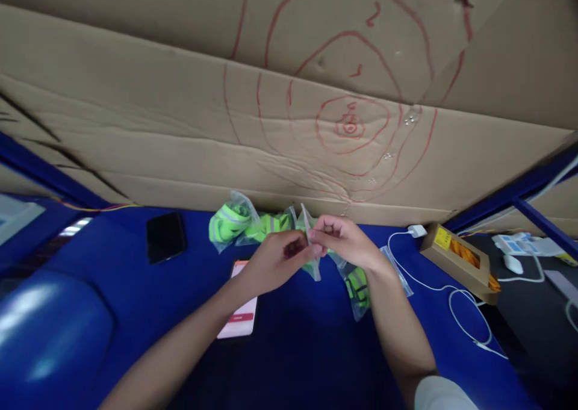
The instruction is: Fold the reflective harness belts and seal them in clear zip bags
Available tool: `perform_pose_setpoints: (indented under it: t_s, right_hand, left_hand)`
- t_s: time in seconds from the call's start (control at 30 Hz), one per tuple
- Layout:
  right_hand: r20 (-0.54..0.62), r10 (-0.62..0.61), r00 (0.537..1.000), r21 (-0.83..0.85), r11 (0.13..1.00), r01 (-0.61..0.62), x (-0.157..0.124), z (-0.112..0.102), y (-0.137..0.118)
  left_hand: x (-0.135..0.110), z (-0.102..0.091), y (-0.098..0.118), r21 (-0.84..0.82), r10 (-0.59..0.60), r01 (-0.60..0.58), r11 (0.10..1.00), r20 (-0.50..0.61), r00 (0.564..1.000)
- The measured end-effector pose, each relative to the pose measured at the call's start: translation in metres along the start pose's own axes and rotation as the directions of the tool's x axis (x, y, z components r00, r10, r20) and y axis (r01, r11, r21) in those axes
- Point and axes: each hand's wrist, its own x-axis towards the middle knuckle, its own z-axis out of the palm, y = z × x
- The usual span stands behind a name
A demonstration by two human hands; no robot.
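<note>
Pinching clear bag between left hand and right hand, close together, at frame centre. Looks thin, pale, slightly tilted, nearly edge-on; greenish near lower end, inside or behind unclear. Farther back, left of centre: bagged green bundles.

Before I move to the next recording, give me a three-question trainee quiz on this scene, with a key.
1. True or false: the left hand and right hand both touch the clear plastic bag.
2. What colour are the target rings drawn on the cardboard? A: blue; B: red; C: green.
3. Fill in: the ____ partly hides the lit-screen smartphone.

Key: 1, true; 2, B; 3, left arm.
</note>
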Motion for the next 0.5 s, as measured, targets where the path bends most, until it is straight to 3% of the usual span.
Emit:
perform_pose_setpoints:
  t_s: [0.23,0.37,0.5]
  right_hand:
    - [0.051,-0.016,0.999,-0.074,0.997,0.020,0.001,-0.001,0.005]
    - [0.007,0.000,1.000,-0.227,0.974,0.001,0.005,-0.002,0.010]
    - [-0.021,0.008,1.000,-0.464,0.885,-0.017,0.008,-0.003,0.015]
  left_hand:
    - [0.009,0.002,-0.016,-0.397,-0.012,0.108,0.911,0.237,0.971]
    - [0.014,0.005,-0.027,-0.332,-0.039,0.123,0.935,0.251,0.967]
    - [0.016,0.010,-0.034,-0.279,-0.029,0.112,0.954,0.285,0.958]
